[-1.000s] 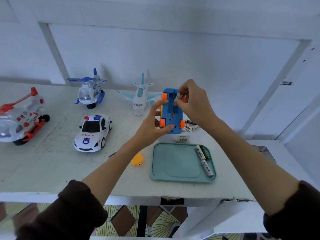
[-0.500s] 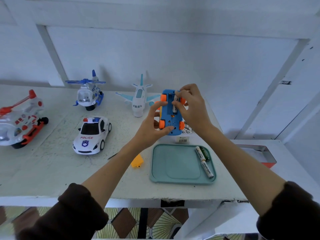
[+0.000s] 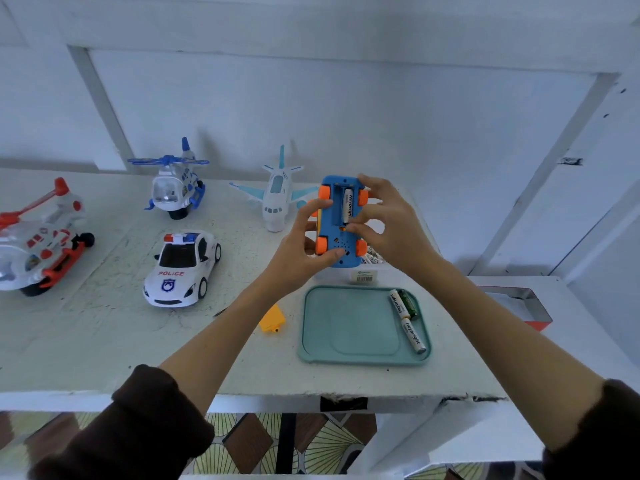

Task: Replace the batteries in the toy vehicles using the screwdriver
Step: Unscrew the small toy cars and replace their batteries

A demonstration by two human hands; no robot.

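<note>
My left hand (image 3: 299,252) grips a blue toy car (image 3: 337,237) with orange wheels, held underside up above the table. Its battery bay is uncovered, and a white battery (image 3: 347,206) lies in the right slot. My right hand (image 3: 388,225) has its thumb and fingertips on the lower end of that battery, pressing it into the bay. A yellow battery cover (image 3: 272,319) lies on the table beside my left forearm. Three more batteries (image 3: 406,315) lie at the right side of the teal tray (image 3: 349,355). The screwdriver is mostly hidden behind my left forearm.
A police car (image 3: 181,270), a blue helicopter (image 3: 175,188), a white plane (image 3: 275,197) and a red helicopter (image 3: 38,244) stand on the white table. A pack of batteries (image 3: 372,259) lies behind the tray. A metal box (image 3: 512,306) sits lower right. The table edge runs just below the tray.
My right hand brought the battery down into the car's bay and slid from its upper end to its lower end. The car has stayed in my left hand.
</note>
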